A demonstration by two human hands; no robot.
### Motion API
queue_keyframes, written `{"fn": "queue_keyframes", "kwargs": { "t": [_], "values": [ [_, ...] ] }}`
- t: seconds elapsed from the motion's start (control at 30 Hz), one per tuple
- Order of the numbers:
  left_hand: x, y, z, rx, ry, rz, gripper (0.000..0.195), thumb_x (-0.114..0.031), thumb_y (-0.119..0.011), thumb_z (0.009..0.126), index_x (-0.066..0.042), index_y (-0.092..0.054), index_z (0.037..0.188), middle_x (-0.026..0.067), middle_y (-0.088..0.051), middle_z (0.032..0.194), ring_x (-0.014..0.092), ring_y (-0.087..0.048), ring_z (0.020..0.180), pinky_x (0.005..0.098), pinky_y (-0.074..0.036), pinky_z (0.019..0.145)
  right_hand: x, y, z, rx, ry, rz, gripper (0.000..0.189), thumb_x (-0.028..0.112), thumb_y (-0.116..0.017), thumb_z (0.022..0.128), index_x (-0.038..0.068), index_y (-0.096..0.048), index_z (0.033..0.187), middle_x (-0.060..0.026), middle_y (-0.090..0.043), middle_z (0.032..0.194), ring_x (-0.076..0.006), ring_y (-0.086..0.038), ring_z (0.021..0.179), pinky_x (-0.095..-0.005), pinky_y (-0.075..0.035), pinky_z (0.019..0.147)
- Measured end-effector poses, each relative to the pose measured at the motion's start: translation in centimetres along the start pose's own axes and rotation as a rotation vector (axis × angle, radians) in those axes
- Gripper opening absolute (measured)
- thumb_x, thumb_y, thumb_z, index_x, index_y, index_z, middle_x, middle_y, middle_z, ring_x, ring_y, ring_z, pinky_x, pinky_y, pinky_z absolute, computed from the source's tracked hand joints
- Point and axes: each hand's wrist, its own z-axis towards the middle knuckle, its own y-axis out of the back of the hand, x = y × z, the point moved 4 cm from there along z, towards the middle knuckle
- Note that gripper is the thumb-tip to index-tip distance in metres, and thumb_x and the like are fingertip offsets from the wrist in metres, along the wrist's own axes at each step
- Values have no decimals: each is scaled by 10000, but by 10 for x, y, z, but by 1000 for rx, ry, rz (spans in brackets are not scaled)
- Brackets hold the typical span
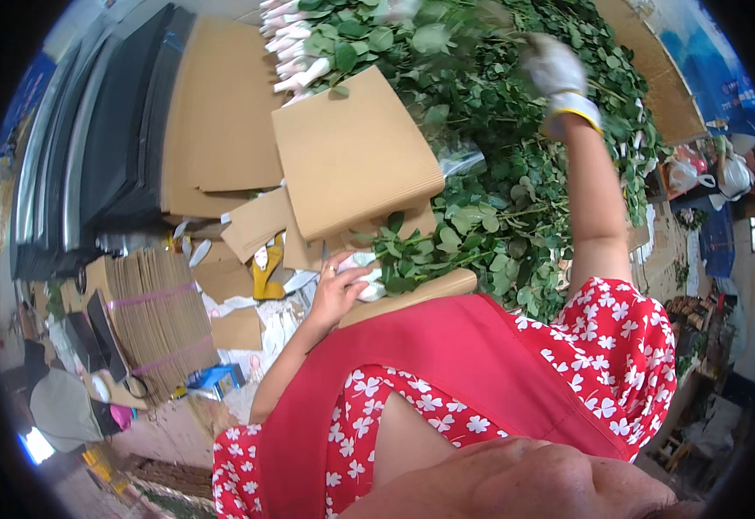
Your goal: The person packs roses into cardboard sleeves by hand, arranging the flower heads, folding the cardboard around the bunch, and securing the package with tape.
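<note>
My left hand (pixel 338 289) is bare, with a ring on one finger. Its fingers curl over white-netted flower heads (pixel 371 289), whose leafy stems (pixel 416 256) run off to the right. Beneath this bunch is a sheet of brown cardboard (pixel 442 289), rolled up at its near edge. A small dark pointed object (pixel 325 250) sticks up beside the left fingers. My right hand (pixel 556 65) wears a white glove with a yellow-edged cuff. It is stretched far out over a large heap of leafy stems (pixel 500 110); motion blur hides its fingers and whether a stem is in them.
A stack of cardboard sheets (pixel 358 149) lies ahead, partly over the foliage. More netted flower heads (pixel 293 45) line the heap's left side. Tall cardboard (pixel 221 110) and dark sheets (pixel 118 117) stand at left. Strapped cardboard (pixel 156 311) and a blue box (pixel 215 381) are nearer.
</note>
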Motion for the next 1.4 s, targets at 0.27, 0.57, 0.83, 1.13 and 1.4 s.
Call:
{"fn": "queue_keyframes", "kwargs": {
  "t": [0.27, 0.57, 0.83, 1.13, 1.4],
  "values": [
    [12, 9, 3, 40, 141, -181, 601, -168, -747, 735, -55, -515, 1278, 193, -531, 1220, 344, -506, 1150, 407, -427, 965, -9, 38, -121, 205, 14, 907, 326, 287, -583, 900, 54, -631, 1123, -76, -667, 979, -191, -600, 858, -321, -472, 765],
    [10, 9, 6, -23, -106, 50, 581, -249, -764, 730, -151, -566, 1267, 150, -584, 1146, 303, -551, 1029, 386, -455, 887, 35, -123, -219, 726, 545, 199, 273, 126, -574, 833, 78, -619, 1098, -216, -638, 1001, -387, -607, 935, -439, -494, 786],
    [-7, 20, 12, 11, -168, 474, 553, -347, -773, 667, -206, -619, 1180, 136, -435, 1331, 349, -388, 1203, 467, -336, 1007, 70, -79, -221, 348, 955, 48, 277, 115, -598, 757, 116, -641, 1031, -120, -623, 934, -305, -590, 944, -440, -470, 835],
    [2, 14, 21, 26, -192, 319, 544, -298, -801, 639, -132, -639, 1131, 186, -471, 1312, 365, -455, 1199, 442, -381, 987, 59, -185, -69, 553, 355, -236, 322, 117, -440, 901, 127, -583, 1189, -156, -576, 1230, -301, -548, 1142, -381, -395, 1030],
    [14, 11, 17, -71, -151, 235, 558, -263, -832, 607, -114, -653, 1114, 210, -465, 1301, 374, -485, 1176, 444, -427, 972, 19, -6, -31, -109, 279, -92, 340, 136, -583, 829, 110, -607, 1166, -152, -642, 1080, -293, -618, 985, -388, -498, 841]
  ]
}}
